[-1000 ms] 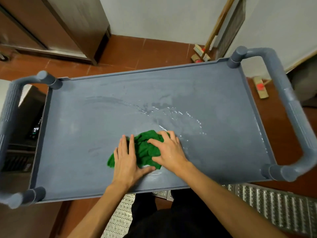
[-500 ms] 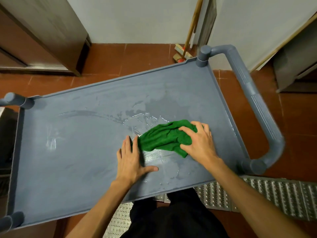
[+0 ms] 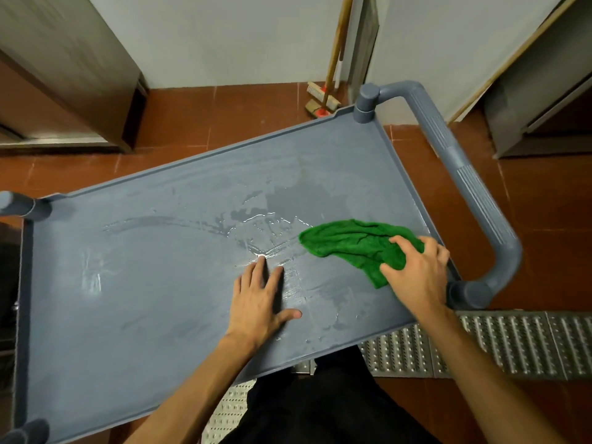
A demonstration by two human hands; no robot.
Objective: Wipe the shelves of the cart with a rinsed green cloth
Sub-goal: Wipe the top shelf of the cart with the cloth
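The grey-blue top shelf of the cart fills the head view, streaked with water in the middle. A crumpled green cloth lies on the shelf near its right end. My right hand is on the cloth's near right part, fingers bent, with the cloth bunched between thumb and fingers. My left hand rests flat on the wet shelf to the left of the cloth, fingers straight and apart from it.
The cart's thick grey handle loops round the right end, close to my right hand. A broom leans on the wall behind the cart. A metal grate covers the floor at my feet. Steel cabinets stand at both back corners.
My right hand has dragged the green cloth to the right, from the shelf's middle towards its right end. My left hand has stayed flat on the shelf and no longer touches the cloth.
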